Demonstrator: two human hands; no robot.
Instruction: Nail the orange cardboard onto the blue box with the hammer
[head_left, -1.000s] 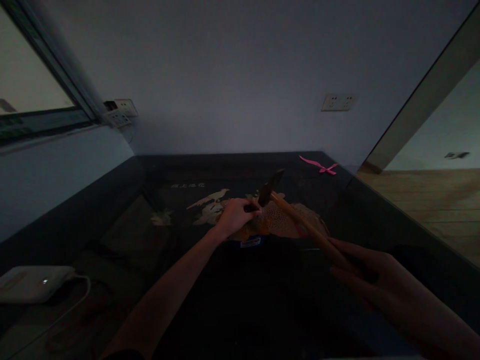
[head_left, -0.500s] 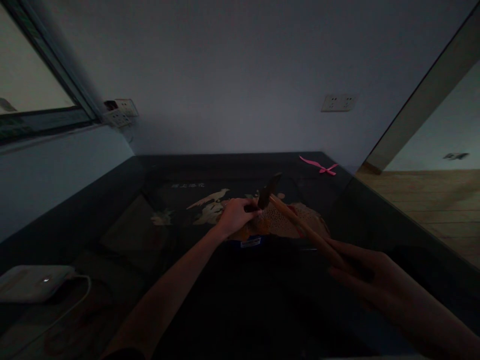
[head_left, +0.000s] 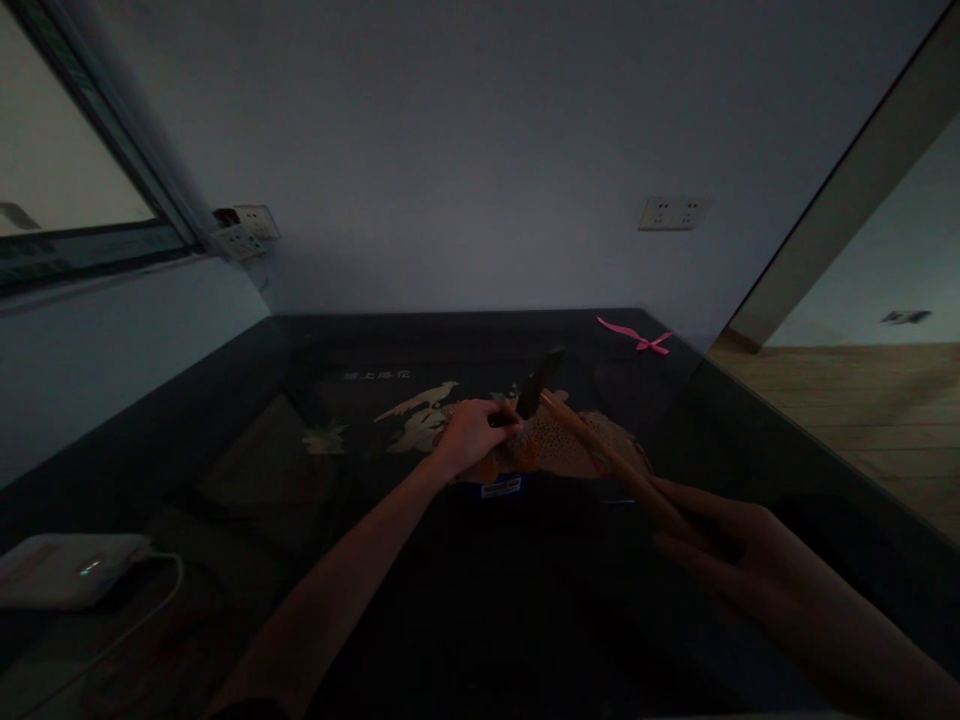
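Note:
My right hand (head_left: 720,545) is wrapped round the wooden handle of a hammer (head_left: 600,445). The hammer's dark metal head (head_left: 541,383) hangs just right of my left fingertips, close above a brown piece dotted with small dark holes (head_left: 559,445). My left hand (head_left: 476,435) rests at the left part of this piece, thumb and forefinger pinched together. Whatever sits in that pinch is too small and dark to make out. Below the fingers, an orange-brown patch and a blue label with white print (head_left: 501,487) show at the piece's near edge.
The dark glossy table (head_left: 465,335) bears a pale bird picture (head_left: 420,400). A pink ribbon (head_left: 641,338) lies at the back right. At the left is a white device (head_left: 71,570) with a cable. Wall sockets (head_left: 671,213) are behind.
The view has shifted very slightly. The hammer's head sits at nearly the same spot, a little differently tilted. Both hands keep their grips.

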